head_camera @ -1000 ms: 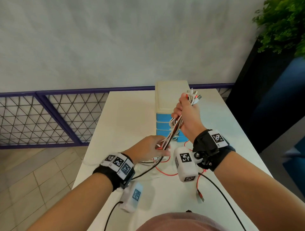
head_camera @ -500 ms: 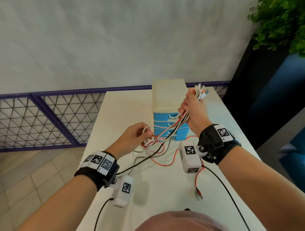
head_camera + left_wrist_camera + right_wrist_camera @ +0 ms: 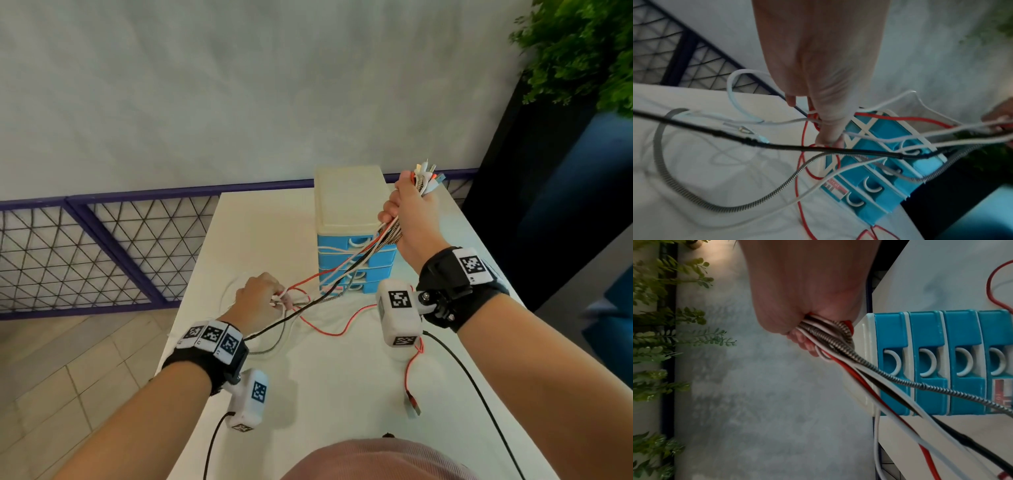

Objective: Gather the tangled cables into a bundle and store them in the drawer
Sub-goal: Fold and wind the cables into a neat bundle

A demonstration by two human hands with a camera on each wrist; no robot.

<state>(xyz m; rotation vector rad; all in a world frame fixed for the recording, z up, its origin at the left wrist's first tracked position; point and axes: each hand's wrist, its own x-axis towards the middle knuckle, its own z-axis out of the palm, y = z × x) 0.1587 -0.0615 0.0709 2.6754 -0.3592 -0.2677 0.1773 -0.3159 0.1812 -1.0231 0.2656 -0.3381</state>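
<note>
My right hand [image 3: 409, 219] grips a bundle of cables [image 3: 383, 241], white, red, black and metal-braided, raised beside the drawer unit; their plug ends [image 3: 426, 174] stick out above the fist. In the right wrist view the bundle of cables [image 3: 840, 353] leaves my right hand [image 3: 807, 308] toward the table. My left hand [image 3: 262, 299] pinches red and white strands low over the table; the left wrist view shows my left hand [image 3: 824, 91] holding them in front of the drawers. Slack cables [image 3: 731, 206] trail on the table. The drawer unit [image 3: 349, 205] has blue drawers [image 3: 927, 363], all closed.
The white table [image 3: 342, 387] ends at its left edge near a purple mesh railing [image 3: 102, 246]. A red cable with a USB plug [image 3: 412, 406] lies near the front right. A plant [image 3: 589, 51] and dark planter stand at the right.
My right hand has risen up and to the right with the bundle, drawing the cables taut. My left hand has moved left and away from it, sliding along the strands.
</note>
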